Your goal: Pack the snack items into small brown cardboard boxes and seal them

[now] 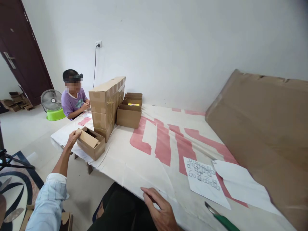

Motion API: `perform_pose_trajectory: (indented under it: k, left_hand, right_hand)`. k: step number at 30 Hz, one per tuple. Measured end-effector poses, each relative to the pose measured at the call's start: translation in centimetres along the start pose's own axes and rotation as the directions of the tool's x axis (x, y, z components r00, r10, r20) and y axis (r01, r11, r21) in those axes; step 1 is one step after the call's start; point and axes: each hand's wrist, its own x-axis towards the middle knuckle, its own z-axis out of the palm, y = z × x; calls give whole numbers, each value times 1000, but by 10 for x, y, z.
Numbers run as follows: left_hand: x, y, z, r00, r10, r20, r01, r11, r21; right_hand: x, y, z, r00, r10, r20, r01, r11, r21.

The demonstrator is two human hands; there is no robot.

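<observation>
At the table's left edge, my left hand (73, 138) is closed on the raised flap of a small open cardboard box (95, 152). The box stands in front of a tall taped carton stack (106, 107), and its inside is mostly hidden. My right hand (160, 208) holds nothing and hovers or rests by the table's near edge, fingers loosely stretched and a little apart. To its right lie a green-handled knife (222, 218) and a paper sheet with small drawn shapes (203, 179).
Several open cardboard boxes (128, 117) stand by the wall, one holding something yellow. A large cardboard sheet (264, 128) leans on the right beside a blank paper (243, 183). Across the table sits a person in a purple shirt (69, 102). A fan (51, 100) is behind.
</observation>
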Motion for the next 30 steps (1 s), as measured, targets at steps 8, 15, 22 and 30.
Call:
perform_pose_trajectory:
  k: [8,15,22,30]
  left_hand:
    - [-107,-14,58,916,145,375,-104,986,-129]
    - [-139,-27,97,622,304,721,-61,938,-343]
    - [-148,-17,110,668,324,670,-133,938,-321]
    - [-183,23,116,655,510,558,-393,860,-325]
  right_hand:
    - [40,4,3,973,231,-20,-226,964,141]
    - [62,13,-11,935,336,-112,-317,935,158]
    - [57,23,-14,920,375,-117,-342,910,233]
    - [43,53,-41,837,525,-152,-404,781,476]
